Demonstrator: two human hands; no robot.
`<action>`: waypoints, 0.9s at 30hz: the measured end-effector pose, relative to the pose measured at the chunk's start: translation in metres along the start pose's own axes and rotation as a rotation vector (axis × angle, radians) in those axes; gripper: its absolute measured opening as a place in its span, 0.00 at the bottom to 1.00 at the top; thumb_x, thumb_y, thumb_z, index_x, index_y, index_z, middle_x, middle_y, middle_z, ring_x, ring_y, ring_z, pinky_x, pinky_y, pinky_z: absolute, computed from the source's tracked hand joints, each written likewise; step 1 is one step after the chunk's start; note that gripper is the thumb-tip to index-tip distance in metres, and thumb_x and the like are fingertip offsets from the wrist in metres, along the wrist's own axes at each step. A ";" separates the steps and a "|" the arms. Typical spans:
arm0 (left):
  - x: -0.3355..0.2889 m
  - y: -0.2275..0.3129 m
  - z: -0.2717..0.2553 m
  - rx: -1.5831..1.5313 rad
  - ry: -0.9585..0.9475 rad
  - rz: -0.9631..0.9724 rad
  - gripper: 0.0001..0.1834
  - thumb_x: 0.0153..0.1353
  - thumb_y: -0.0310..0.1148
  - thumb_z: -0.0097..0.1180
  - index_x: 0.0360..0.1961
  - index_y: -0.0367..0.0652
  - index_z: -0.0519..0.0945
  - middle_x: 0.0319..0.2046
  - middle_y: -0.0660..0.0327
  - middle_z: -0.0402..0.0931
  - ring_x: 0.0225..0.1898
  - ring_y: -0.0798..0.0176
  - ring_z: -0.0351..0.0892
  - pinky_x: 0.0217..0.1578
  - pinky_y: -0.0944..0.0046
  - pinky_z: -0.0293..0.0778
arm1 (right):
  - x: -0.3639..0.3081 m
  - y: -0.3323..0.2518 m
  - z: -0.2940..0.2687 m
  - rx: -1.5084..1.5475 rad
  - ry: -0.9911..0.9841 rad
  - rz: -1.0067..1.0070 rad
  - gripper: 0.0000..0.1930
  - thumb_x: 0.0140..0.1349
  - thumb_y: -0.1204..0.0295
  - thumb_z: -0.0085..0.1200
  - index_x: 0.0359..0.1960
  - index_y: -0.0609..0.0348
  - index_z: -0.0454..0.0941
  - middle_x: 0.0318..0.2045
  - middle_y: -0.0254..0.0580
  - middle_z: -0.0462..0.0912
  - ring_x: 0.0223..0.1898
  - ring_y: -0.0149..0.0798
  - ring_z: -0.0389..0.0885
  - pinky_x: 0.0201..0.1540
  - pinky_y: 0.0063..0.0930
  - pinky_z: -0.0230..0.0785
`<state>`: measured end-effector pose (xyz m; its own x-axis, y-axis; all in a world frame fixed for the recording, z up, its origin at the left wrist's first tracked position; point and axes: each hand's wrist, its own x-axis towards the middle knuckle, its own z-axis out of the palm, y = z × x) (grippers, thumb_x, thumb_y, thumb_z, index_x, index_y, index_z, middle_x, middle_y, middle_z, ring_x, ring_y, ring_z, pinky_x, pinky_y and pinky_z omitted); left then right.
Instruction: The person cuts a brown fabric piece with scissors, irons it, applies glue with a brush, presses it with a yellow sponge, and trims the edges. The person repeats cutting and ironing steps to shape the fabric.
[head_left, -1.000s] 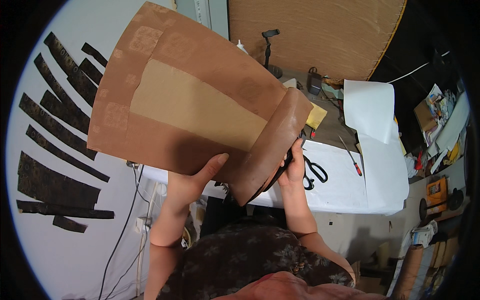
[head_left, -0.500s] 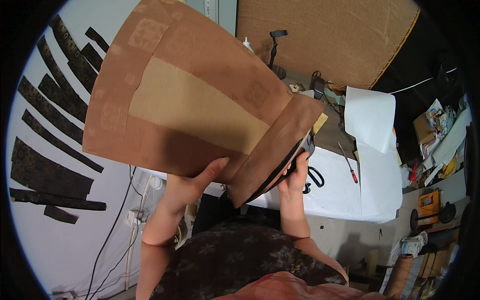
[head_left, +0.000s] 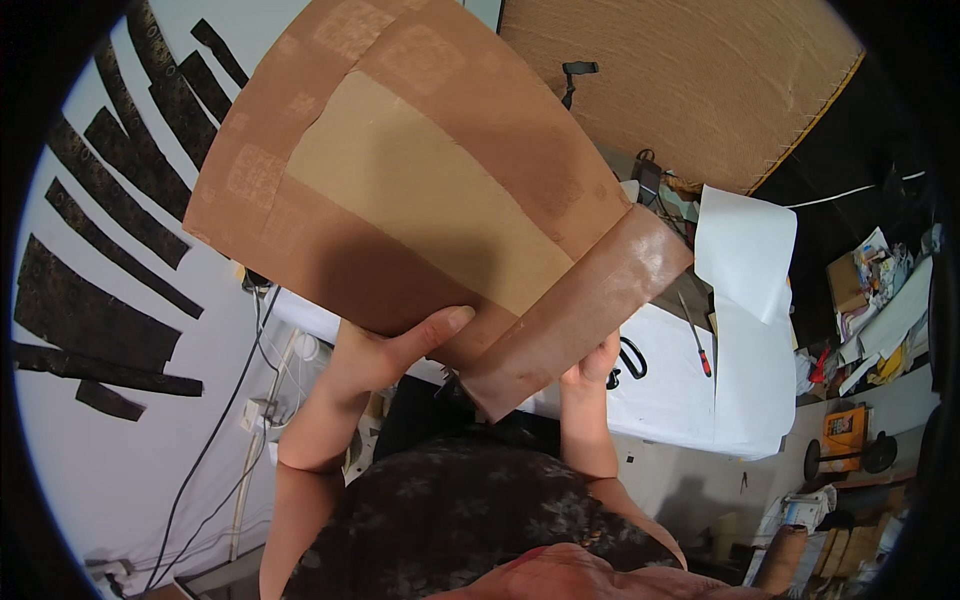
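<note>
A large fan-shaped brown panel (head_left: 560,150) with a tan middle section fills the space in front of me. A glossy brown strip (head_left: 600,310) runs along its narrow lower-right edge. My left hand (head_left: 400,350) grips the panel's lower edge, thumb on top and fingers hidden beneath. My right hand (head_left: 597,362) is behind the strip with its fingers curled; what it holds is hidden by the strip. Just right of it, black loop handles (head_left: 633,358) lie on the white-covered table (head_left: 655,405).
A screwdriver (head_left: 704,360) with a red and black handle lies beside a white sheet (head_left: 745,250). Dark patterned strips (head_left: 120,260) hang on the left wall, above black cables (head_left: 215,430). A large brown board (head_left: 690,80) stands behind the table.
The panel has shifted right and its strip edge has turned to face me. The dark grey tool that showed at my right hand is now hidden behind the strip.
</note>
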<state>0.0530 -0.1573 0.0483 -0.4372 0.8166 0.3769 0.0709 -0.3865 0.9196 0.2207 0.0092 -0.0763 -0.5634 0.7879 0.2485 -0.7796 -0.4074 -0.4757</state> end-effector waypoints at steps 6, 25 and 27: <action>-0.002 -0.003 0.002 0.109 0.016 0.035 0.19 0.56 0.23 0.64 0.50 0.34 0.76 0.45 0.59 0.78 0.46 0.65 0.76 0.47 0.66 0.72 | -0.003 -0.001 0.004 0.042 -0.001 -0.066 0.20 0.71 0.52 0.43 0.47 0.59 0.71 0.19 0.29 0.66 0.17 0.25 0.63 0.20 0.15 0.58; -0.007 -0.012 -0.005 0.141 -0.020 -0.028 0.30 0.52 0.23 0.66 0.57 0.34 0.69 0.51 0.58 0.73 0.53 0.62 0.71 0.55 0.62 0.67 | -0.009 0.001 0.017 -0.123 0.111 -0.180 0.24 0.68 0.48 0.44 0.46 0.58 0.71 0.15 0.28 0.66 0.15 0.24 0.64 0.19 0.16 0.59; -0.006 -0.014 -0.004 0.112 0.019 0.035 0.24 0.53 0.24 0.66 0.52 0.34 0.73 0.47 0.58 0.76 0.49 0.65 0.74 0.49 0.64 0.71 | -0.009 0.001 0.016 -0.146 0.114 -0.196 0.24 0.68 0.48 0.45 0.46 0.59 0.71 0.15 0.28 0.66 0.15 0.24 0.64 0.19 0.16 0.59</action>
<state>0.0513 -0.1589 0.0329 -0.4491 0.7949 0.4079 0.1861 -0.3633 0.9129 0.2205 -0.0056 -0.0649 -0.3646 0.8954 0.2555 -0.8185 -0.1774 -0.5465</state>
